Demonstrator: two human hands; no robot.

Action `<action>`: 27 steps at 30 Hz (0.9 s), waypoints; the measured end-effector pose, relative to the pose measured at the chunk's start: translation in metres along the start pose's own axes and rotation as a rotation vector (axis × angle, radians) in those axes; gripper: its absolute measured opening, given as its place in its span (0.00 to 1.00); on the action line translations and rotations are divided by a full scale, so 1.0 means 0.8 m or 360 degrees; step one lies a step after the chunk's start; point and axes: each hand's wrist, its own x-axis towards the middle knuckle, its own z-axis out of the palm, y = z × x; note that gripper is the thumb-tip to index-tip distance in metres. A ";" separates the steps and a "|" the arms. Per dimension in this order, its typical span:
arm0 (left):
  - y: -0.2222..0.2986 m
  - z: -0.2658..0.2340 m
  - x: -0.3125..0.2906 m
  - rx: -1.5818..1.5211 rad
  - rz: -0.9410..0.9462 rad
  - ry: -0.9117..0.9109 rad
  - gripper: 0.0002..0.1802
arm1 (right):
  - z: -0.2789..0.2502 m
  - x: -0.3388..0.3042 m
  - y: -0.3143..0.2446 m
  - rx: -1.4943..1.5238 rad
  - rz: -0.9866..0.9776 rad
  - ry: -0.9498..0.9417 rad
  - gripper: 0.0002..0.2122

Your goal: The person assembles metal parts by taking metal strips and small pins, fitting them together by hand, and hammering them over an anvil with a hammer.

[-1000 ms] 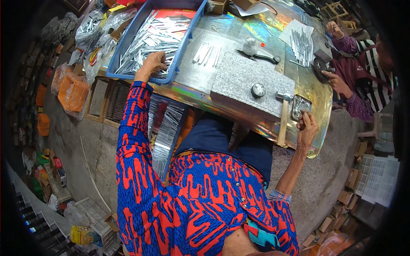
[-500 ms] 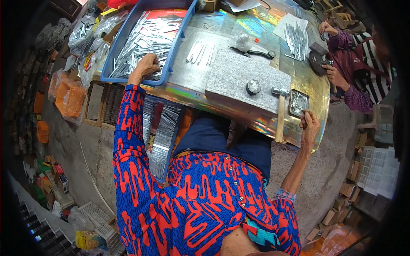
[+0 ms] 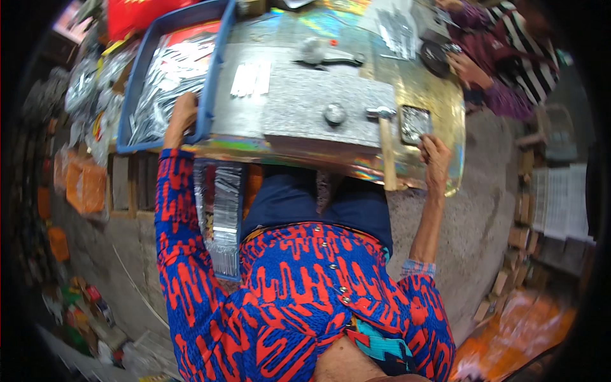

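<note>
My left hand [image 3: 182, 117] reaches over the near edge of a large blue tray [image 3: 122, 121], its fingers curled down among loose, thin metal strips [image 3: 167, 76]. What those fingers hold, if anything, is hidden. At the near corner of a small dark tray [image 3: 401, 130] of tiny shiny pieces, my right hand [image 3: 435, 156] has its fingers pinched together; I cannot make out anything in them. Between the hands lies a grey stone block [image 3: 299, 105] with a round metal piece [image 3: 334, 114] on top. A hammer [image 3: 387, 153] rests with its head on the block's right edge.
A short row of strips [image 3: 250, 79] lies beside the blue tray. Beyond the block is a black-handled tool [image 3: 331, 58]. A co-worker's hand [image 3: 470, 69] is at a dark round object [image 3: 436, 59] at the far right. Under the table edge stands another blue tray [image 3: 237, 254] of strips.
The whole view has shifted, so the table appears farther left and the picture is blurrier. Both hands stay at the same trays, with little visible change in their fingers.
</note>
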 end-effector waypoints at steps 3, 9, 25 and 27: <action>-0.002 0.001 0.000 -0.0340 -0.0082 -0.0011 0.18 | -0.001 0.003 0.005 -0.0065 0.0031 0.0047 0.08; 0.012 -0.012 -0.010 -0.0756 -0.0378 -0.0243 0.12 | -0.003 0.037 0.048 -0.0672 -0.0228 0.0085 0.09; -0.017 0.008 -0.007 -0.0648 -0.0177 -0.0061 0.18 | 0.006 0.068 0.034 -0.1557 -0.0677 0.0117 0.06; -0.013 0.007 -0.008 -0.0625 -0.0172 -0.0050 0.17 | 0.005 0.070 0.033 -0.1543 -0.0708 0.0037 0.05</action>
